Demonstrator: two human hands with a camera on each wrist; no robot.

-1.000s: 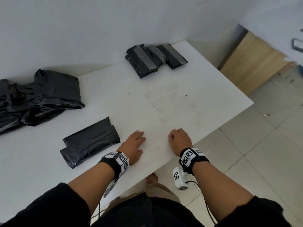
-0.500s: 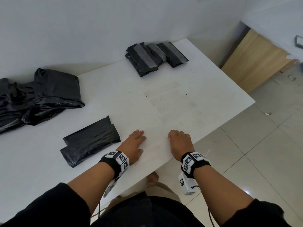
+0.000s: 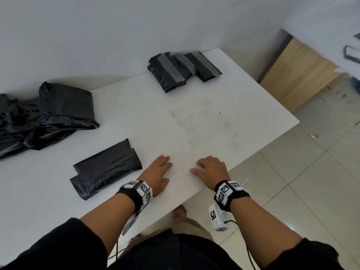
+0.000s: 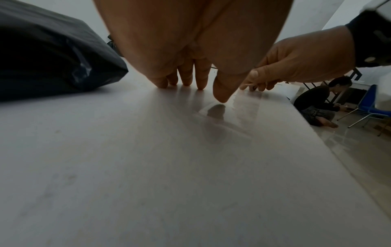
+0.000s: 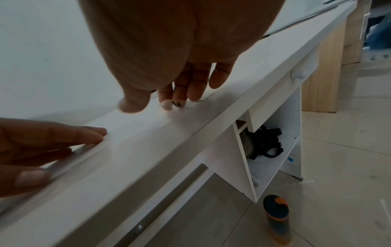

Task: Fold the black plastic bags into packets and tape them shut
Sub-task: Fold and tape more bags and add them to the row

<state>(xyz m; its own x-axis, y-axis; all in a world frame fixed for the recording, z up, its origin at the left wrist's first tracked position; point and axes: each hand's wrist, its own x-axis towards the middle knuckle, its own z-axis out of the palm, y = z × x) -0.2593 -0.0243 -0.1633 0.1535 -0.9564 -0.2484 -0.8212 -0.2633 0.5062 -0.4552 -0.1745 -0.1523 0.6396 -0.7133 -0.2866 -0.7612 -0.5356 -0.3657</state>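
A folded, untaped black bag (image 3: 106, 168) lies on the white table (image 3: 214, 114) just left of my left hand (image 3: 162, 168); it is the dark bulk (image 4: 52, 58) in the left wrist view. My left hand (image 4: 201, 86) lies flat, its fingers (image 5: 63, 142) pressing a clear tape strip (image 4: 237, 113) stuck along the near table edge. My right hand (image 3: 196, 166) is a little to the right, with bent fingertips (image 5: 167, 103) and thumb touching the tabletop at the strip's other end. It holds nothing. Several taped packets (image 3: 181, 69) sit at the far edge.
A heap of loose black bags (image 3: 44, 117) fills the table's left side. Beyond the right edge are tiled floor and a wooden cabinet (image 3: 298, 75). A bottle (image 5: 276, 217) stands on the floor below, and a person (image 4: 319, 103) sits there farther off.
My right hand has uncurled from a knuckled fist, and its thumb now reaches left toward the left hand. The left hand has stayed flat in place.
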